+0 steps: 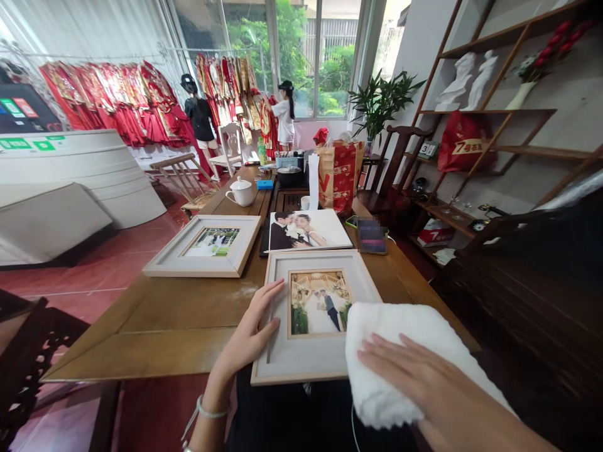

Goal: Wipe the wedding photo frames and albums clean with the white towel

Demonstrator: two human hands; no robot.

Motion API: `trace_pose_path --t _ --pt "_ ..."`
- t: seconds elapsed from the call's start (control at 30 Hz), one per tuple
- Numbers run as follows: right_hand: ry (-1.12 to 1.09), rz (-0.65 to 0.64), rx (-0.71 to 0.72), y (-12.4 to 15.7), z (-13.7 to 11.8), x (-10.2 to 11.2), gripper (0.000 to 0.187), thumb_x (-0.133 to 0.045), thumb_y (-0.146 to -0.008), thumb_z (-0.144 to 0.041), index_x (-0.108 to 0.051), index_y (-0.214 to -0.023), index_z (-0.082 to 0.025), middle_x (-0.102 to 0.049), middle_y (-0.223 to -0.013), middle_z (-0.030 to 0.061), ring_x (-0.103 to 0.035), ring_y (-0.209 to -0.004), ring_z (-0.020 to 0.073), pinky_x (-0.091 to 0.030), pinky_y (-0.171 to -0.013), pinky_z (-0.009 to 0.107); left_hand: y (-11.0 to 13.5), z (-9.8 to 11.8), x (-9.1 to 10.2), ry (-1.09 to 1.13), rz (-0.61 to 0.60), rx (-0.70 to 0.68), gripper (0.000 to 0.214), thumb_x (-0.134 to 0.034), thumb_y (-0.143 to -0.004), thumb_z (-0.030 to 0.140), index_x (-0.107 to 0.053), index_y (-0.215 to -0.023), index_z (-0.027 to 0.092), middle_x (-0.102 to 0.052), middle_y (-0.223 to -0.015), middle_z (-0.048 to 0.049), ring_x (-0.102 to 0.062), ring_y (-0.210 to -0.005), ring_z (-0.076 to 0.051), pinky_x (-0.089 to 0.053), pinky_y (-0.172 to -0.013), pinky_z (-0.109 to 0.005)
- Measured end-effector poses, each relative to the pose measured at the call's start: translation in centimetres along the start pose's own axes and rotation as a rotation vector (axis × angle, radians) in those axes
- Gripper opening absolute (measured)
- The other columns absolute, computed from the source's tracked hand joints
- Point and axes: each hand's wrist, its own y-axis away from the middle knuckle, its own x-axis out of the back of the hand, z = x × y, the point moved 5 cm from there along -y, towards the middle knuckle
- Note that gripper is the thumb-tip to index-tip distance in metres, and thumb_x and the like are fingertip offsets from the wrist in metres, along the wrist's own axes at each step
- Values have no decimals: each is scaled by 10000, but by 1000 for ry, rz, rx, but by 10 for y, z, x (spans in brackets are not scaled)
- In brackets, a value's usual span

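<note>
A light wooden picture frame (pixel 277 359) with a small wedding photo (pixel 320 304) in its middle lies at the table's near edge, its lower edge jutting past the tabletop. My left hand (pixel 252 326) grips the frame's left side, thumb and fingers lying over the border. Under my right hand (pixel 407 370) is a thick white cloth (pixel 424 320), which covers the frame's lower right corner. The right fingers are stretched together across the cloth and hold it against the frame. Part of the cloth hides the frame's right border.
Another framed photo (pixel 162 260) lies on the wooden table (pixel 183 326) to the left. Behind my frame are a couple's photo print (pixel 330 227), a phone (pixel 372 235), a paper bag (pixel 346 176) and a lidded white cup (pixel 241 192). Two people stand by racks of red garments (pixel 117 103).
</note>
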Motion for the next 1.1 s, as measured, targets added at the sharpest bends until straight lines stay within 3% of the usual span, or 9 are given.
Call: trace_pose_path --t 0.1,0.23,0.37,0.53,0.67,0.77,0.93,1.03,1.1 --pt "102 116 -151 -8 37 3 881 -397 -543 15 -453 -1380 -252 -445 -1427 30 -374 -1335 242 -293 -1109 516 1 0 0 -1 -4 -12 494 -426 -925 209 -370 -1408 297 -286 -1526 -24 -199 -1420 -241 -138 -1180 -452" --pt "144 202 -240 -48 64 6 834 -419 -548 18 -496 -1347 -205 -453 -1426 63 -280 -1380 257 -270 -1103 530 1 1 0 -12 -1 -14 471 -412 -938 225 -383 -1402 300 -305 -1517 -22 -208 -1415 -242 -143 -1180 -457" --pt "43 164 -127 -74 39 -1 842 -411 -513 16 -525 -1321 -193 -474 -1410 62 -257 -1388 253 -174 -1130 545 0 2 0 -26 27 5 419 -337 -975 300 -420 -1385 290 -343 -1500 -26 -250 -1399 -239 -150 -1180 -455" --pt "-184 -19 149 -52 -15 -6 873 -405 -501 11 -508 -1332 -235 -463 -1420 25 -251 -1392 224 -135 -1147 522 0 0 0 -32 51 6 416 -328 -980 332 -442 -1377 284 -365 -1493 -22 -278 -1388 -233 -158 -1181 -443" --pt "-250 -144 100 -25 -7 13 759 -394 -594 26 -571 -1269 -273 -530 -1362 -11 -399 -1321 193 -249 -1135 437 0 -2 1 -34 44 -26 401 -359 -970 319 -481 -1352 287 -384 -1484 -28 -290 -1382 -247 -174 -1174 -469" --pt "-154 -140 -21 -28 19 30 663 -415 -671 -3 -603 -1232 -302 -577 -1313 -22 -483 -1257 219 -346 -1083 418 1 -3 2 -29 29 -56 380 -360 -967 291 -538 -1302 288 -434 -1448 -27 -290 -1378 -251 -178 -1167 -505" --pt "82 127 -123 -92 46 52 635 -426 -653 3 -619 -1217 -216 -613 -1270 58 -539 -1185 277 -409 -1001 452 0 -1 3 -19 29 -66 379 -349 -963 267 -574 -1267 281 -507 -1380 -36 -307 -1365 -250 -195 -1162 -512" --pt "63 274 93 -143 34 53 593 -447 -696 -5 -573 -1259 -141 -575 -1315 91 -475 -1254 233 -340 -1063 398 0 1 3 -24 30 -60 377 -358 -958 279 -584 -1261 287 -523 -1363 -36 -317 -1358 -260 -209 -1159 -508" --pt "58 236 281 -174 21 41 590 -469 -698 -5 -563 -1266 -140 -535 -1359 84 -366 -1336 231 -249 -1115 421 0 1 3 -31 43 -52 374 -368 -953 285 -595 -1249 289 -514 -1371 -31 -319 -1356 -266 -211 -1159 -506"
